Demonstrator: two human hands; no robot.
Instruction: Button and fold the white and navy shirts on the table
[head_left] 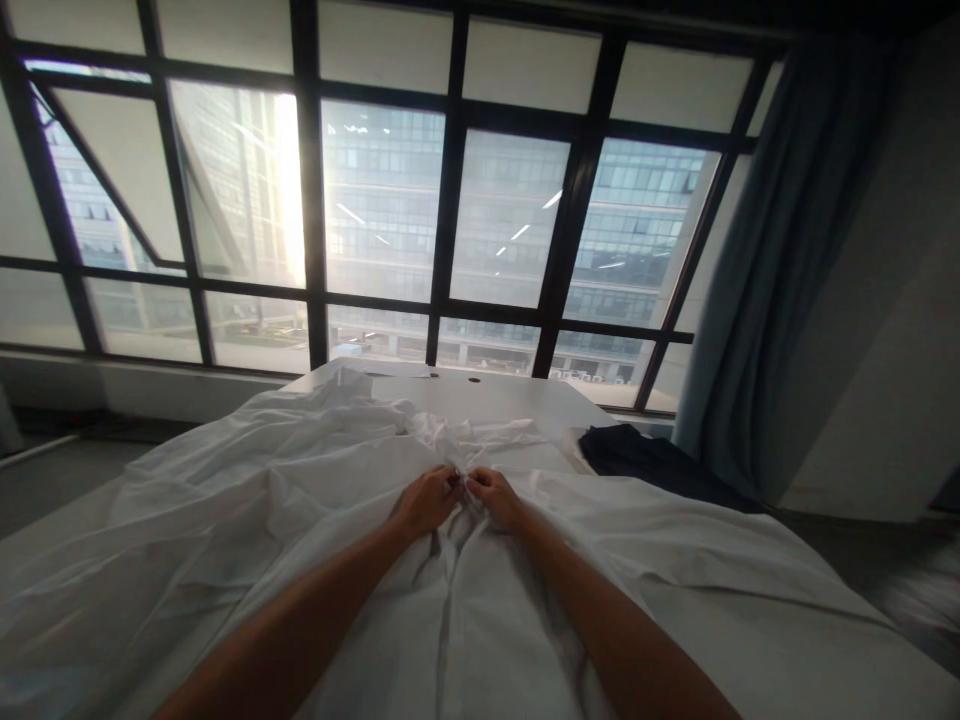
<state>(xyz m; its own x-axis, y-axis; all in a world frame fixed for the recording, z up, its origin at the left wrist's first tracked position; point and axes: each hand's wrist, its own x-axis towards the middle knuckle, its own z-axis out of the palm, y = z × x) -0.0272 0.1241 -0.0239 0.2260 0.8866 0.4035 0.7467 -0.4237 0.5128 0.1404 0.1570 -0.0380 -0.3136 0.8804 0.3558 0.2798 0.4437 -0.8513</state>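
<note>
Both hands (pixel 429 498) (pixel 495 492) on white cloth (pixel 486 600)

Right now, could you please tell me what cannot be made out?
Head view: which part of the wrinkled white cloth the bare left hand and bare right hand pinch; their grip hides it.
Head view: the cloth's near end; the bottom edge cuts it off.
Head view: the blurred pale shape; the right edge crops it.

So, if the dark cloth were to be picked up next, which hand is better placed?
Probably the right hand: it is nearer the dark cloth, which lies to its right; the left hand is farther away. Both appear to pinch the white cloth.
</note>
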